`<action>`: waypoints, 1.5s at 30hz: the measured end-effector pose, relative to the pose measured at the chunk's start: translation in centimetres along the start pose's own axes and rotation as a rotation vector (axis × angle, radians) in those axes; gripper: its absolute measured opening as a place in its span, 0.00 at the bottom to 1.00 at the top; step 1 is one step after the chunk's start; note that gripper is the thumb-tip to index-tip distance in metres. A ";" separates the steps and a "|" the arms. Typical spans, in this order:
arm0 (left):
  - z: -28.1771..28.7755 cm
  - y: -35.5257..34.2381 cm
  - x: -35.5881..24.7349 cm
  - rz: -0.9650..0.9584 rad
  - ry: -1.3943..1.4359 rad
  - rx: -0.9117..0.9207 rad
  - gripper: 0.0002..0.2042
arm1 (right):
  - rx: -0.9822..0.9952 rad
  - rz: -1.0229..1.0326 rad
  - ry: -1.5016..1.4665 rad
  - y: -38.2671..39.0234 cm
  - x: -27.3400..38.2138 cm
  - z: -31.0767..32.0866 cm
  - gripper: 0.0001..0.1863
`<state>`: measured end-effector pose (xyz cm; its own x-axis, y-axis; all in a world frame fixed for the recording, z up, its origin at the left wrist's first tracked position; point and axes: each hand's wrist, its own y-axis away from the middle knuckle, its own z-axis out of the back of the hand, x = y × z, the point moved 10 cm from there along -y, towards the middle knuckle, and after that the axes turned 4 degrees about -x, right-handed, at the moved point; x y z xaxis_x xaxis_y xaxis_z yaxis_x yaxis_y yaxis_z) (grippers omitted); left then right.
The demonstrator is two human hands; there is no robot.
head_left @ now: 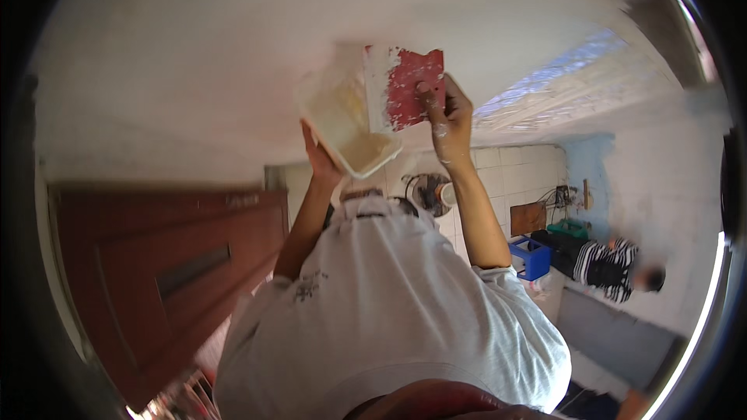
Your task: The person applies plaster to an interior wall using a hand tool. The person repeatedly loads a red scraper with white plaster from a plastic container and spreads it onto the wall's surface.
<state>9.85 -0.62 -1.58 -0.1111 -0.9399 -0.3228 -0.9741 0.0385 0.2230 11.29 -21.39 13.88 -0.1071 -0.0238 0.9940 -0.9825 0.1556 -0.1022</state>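
My left hand grips the side of an off-white rectangular plastic tub, which is tilted with its open side in view. Pale residue coats its inside. A flat red scraper is pinched in my right hand, the thumb pressed on its face. White paste covers its left edge and speckles the red part. That edge overlaps the tub's right side in the picture; whether they touch I cannot tell. Spots of white paste mark my right thumb and wrist. Beyond both hands spreads a smooth whitish surface.
A reddish-brown door stands at the left. Below my hands is tiled floor with a round dark fan-like object. At the right are a blue stool-like frame and a person in a striped top.
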 end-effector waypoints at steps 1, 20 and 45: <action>1.1 0.3 0.3 0.029 -0.057 -0.054 0.42 | 0.029 0.026 -0.017 0.5 1.1 -0.2 0.15; 2.1 2.6 0.6 -0.170 -0.121 -0.209 0.39 | 0.415 0.192 0.511 1.5 7.2 -6.1 0.06; 8.6 13.3 1.6 0.246 -0.033 -0.201 0.42 | 0.187 -0.142 -0.073 0.6 -3.7 1.9 0.06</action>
<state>-5.03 1.28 -7.08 -0.3484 -0.8990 -0.2655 -0.8590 0.1929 0.4742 10.86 -23.08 10.06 0.0303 -0.1050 0.9940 -0.9989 -0.0394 0.0263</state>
